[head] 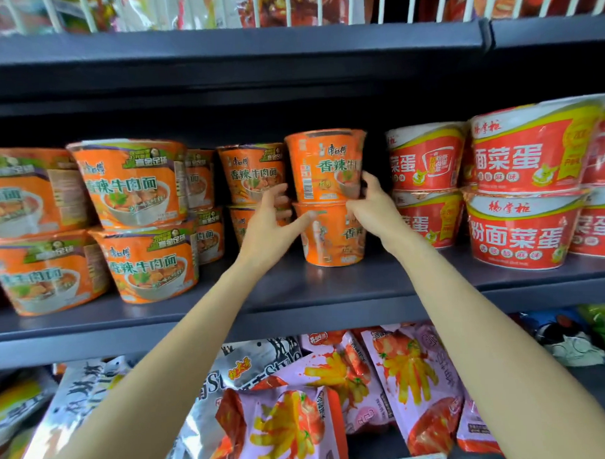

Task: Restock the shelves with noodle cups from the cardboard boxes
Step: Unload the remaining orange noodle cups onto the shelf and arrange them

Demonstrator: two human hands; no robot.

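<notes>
Both hands' grip at stacked orange cups: left spread, right pinching.

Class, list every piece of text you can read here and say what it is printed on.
"香辣牛肉面": orange noodle cups.
"粉面菜蛋": red noodle bowls.
"杨掌柜": red bowl's lid rim.
"Style", partly covered: silver snack bag.
Barcode digits, small print and pink bags' text: too blurred.

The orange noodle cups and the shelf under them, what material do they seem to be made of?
Orange noodle cups: probably paper or foam under glossy printed film; the film wrinkles and reflects light. Shelf: likely painted metal, dark grey and matte, with a thin, straight front edge. Neither can be confirmed by look alone.
</notes>
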